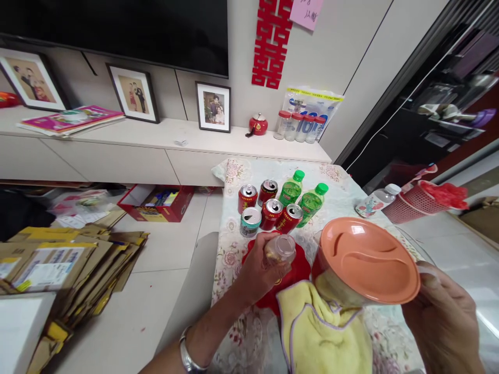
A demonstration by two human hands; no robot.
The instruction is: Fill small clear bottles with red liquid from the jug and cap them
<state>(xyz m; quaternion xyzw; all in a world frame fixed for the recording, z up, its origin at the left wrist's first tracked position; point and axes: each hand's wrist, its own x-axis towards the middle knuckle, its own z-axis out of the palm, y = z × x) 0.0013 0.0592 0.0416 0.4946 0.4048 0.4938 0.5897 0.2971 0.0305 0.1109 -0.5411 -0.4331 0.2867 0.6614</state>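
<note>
My left hand [259, 272] is wrapped round a small clear plastic jar [284, 248]; something pale brown shows through its wall. Beneath it lies a red scalloped tray [301, 267], partly hidden by my hand and forearm. My right hand [442, 311] grips the right edge of a round clear container [335, 285] with an orange lid [368, 254], moulded with curved hollows and tilted toward me. Under and in front of the container is a yellow cloth [327, 332] with purple edging. Several drink cans [268, 215] and two green-capped bottles [292, 188] stand just beyond the tray.
A flowered tablecloth [230, 259] covers the table. Near its right edge are a white-capped bottle [376, 201] and a pink basket [409, 205]. Behind, a white cabinet [156, 135] carries framed photos and red-lidded jars [300, 127]. Flattened cardboard [66, 259] lies on the left.
</note>
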